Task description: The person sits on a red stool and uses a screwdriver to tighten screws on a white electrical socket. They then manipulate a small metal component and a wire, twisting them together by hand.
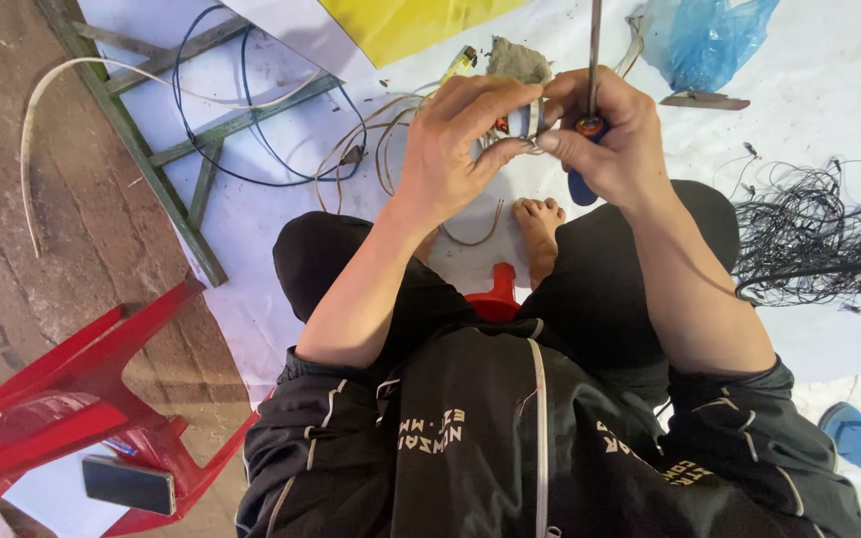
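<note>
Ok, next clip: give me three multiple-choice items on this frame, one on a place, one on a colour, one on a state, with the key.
1. Where does the tangle of thin black wires lie?
A. on the white sheet at the person's right
B. on the red plastic chair
C. in the blue bag

2. What colour is the plastic bag at the top of the view?
A. red
B. blue
C. green

3. What is the right hand doing?
A. lying flat on the sheet
B. hanging empty
C. gripping a screwdriver while pinching a small part with the left hand

Key: 1 A, the tangle lies on the sheet beside the right forearm. 2 B, the crumpled bag is plainly blue. 3 C, the metal shaft rises from the closed fingers, and both hands' fingertips meet.
</note>
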